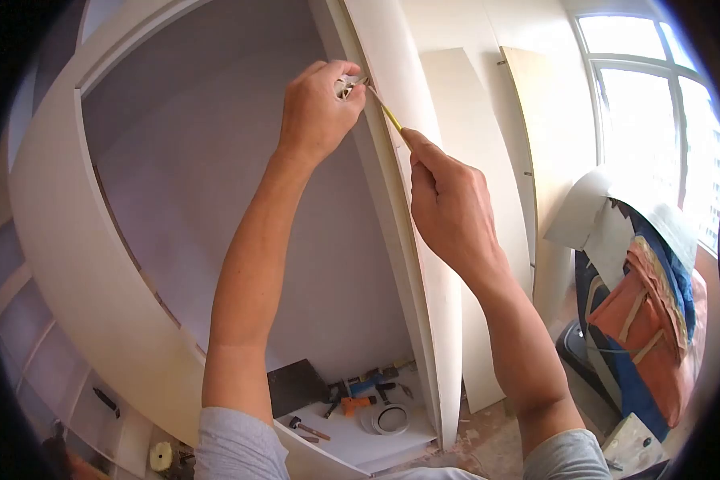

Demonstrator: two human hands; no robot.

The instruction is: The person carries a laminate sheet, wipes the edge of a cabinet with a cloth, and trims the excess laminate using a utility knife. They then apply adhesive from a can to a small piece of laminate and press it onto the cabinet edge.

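Near the upper end of the cabinet's right side panel point(382, 172), my left hand point(312, 112) is closed around a small metal piece that looks like a cabinet hinge point(346, 86). The fingers partly cover it, and it sits against or very close to the panel's edge. My right hand point(452, 196) grips a slim screwdriver point(393, 119) with a yellow handle, its index finger laid along it. The tool's thin pale tip points up and left at the hinge. Whether the tip touches the metal is too small to tell.
In the cabinet bottom lie an orange tool point(358, 406), a hammer point(306, 428), a roll of tape point(390, 419) and a dark board point(298, 390). Pale boards point(476, 224) lean on the wall to the right. A covered heap point(640, 312) stands below the window point(640, 104).
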